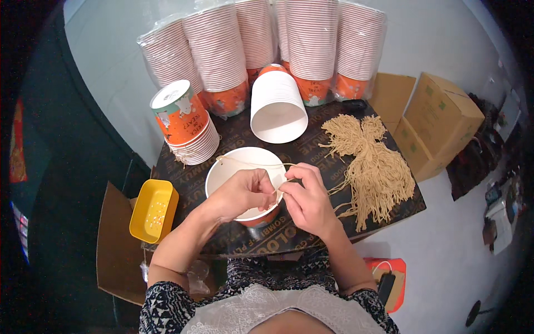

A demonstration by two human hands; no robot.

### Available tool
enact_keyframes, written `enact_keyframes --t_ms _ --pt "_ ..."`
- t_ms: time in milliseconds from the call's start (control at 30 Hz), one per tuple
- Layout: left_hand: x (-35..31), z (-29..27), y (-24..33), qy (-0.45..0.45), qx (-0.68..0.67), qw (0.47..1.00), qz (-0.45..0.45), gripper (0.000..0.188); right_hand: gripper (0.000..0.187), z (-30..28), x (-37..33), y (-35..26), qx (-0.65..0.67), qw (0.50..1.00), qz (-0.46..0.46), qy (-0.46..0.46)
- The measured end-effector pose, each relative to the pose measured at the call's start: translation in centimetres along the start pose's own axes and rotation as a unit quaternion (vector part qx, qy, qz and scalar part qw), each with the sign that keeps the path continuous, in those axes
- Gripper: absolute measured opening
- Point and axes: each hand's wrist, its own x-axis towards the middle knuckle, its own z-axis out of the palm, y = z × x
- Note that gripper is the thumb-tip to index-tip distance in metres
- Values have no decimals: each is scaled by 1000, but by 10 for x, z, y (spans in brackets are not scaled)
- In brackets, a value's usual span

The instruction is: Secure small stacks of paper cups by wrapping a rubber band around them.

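A white-lined paper bucket point(213, 183) with an orange outside stands upright at the table's near edge. Above its opening, my left hand point(242, 195) and my right hand point(307, 201) meet, fingertips pinched together on a thin tan cord point(256, 165). Part of that cord runs across the bucket's mouth to the far left rim, where it seems to be attached. The exact spot between my fingers is partly hidden. To the right of my right hand lies a large bundle of tan cords point(375, 178), tied near its upper end.
Behind the bucket, nested white buckets point(280, 108) lie on their side. An upside-down orange stack point(186, 125) stands left. Tall plastic-wrapped bucket stacks point(217, 50) line the wall. A yellow tray point(154, 211) with small pale bits sits left; cardboard boxes point(442, 119) stand right.
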Motion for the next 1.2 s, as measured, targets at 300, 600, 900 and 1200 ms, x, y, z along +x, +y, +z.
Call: enact_keyframes --t_ms 300,600,900,1200 --pt "-8 14 -6 52 177 974 130 11 12 4 0 6 49 998 8 -36" --pt "-15 32 -6 188 475 819 263 17 19 5 2 3 69 997 19 -26" --pt "-15 28 -11 189 412 845 284 12 15 8 -1 6 106 989 69 -70" --pt "-16 27 -6 168 327 910 193 9 8 9 -6 2 158 981 109 -31"
